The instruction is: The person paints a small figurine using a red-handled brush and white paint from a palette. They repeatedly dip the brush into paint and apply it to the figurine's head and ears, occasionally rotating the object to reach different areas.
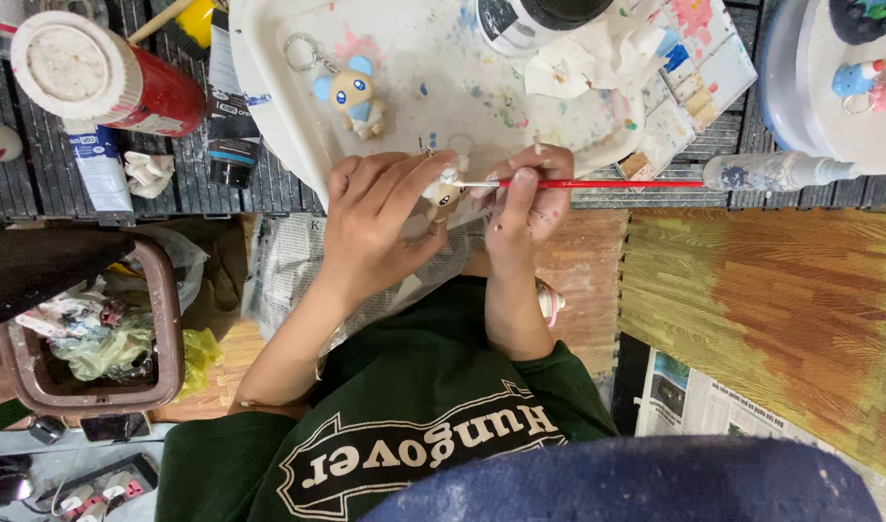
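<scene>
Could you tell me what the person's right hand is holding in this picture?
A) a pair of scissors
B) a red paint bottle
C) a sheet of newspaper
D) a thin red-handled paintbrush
D: the right hand grips a thin red-handled paintbrush, its tip touching the small figurine held in the left hand.

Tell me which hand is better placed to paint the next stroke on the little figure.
Right: the right hand holds the red brush, tip at the small figure, while the left hand holds that figure.

glossy red brush handle (597, 184), paint-spattered smooth white plastic tray (269, 87), matt wooden floor (752, 290), crumpled newspaper (288, 261).
</scene>
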